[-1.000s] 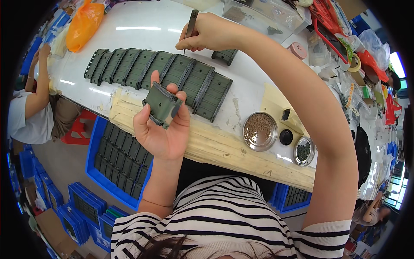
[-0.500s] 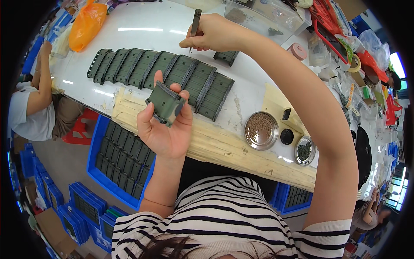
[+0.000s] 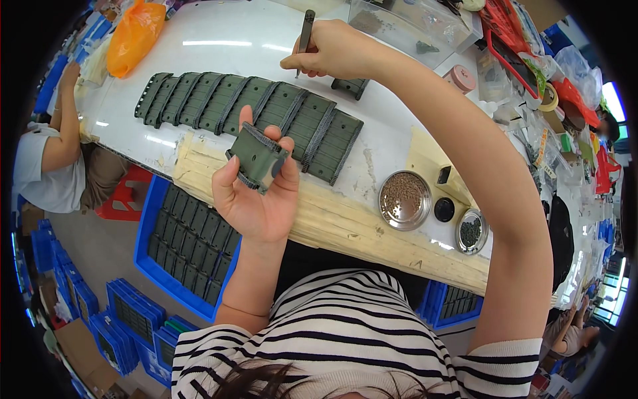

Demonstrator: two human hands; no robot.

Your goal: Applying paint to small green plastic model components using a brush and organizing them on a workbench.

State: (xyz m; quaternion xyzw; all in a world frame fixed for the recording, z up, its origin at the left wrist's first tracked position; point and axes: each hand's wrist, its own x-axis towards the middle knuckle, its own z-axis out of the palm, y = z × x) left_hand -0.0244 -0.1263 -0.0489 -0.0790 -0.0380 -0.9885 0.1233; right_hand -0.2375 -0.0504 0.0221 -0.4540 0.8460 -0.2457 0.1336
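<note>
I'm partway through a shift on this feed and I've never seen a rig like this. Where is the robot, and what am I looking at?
There is no robot: these are a person's bare hands, seen from above by a wide fisheye camera on their head, so straight edges bend.

The left hand holds a small green part raised at the table edge. The right hand grips a slim dark tool, tip down; whether it touches the table is unclear.

On the table lie a row of green pieces and two round metal bowls of small bits. The arm at far left is someone else's.
</note>
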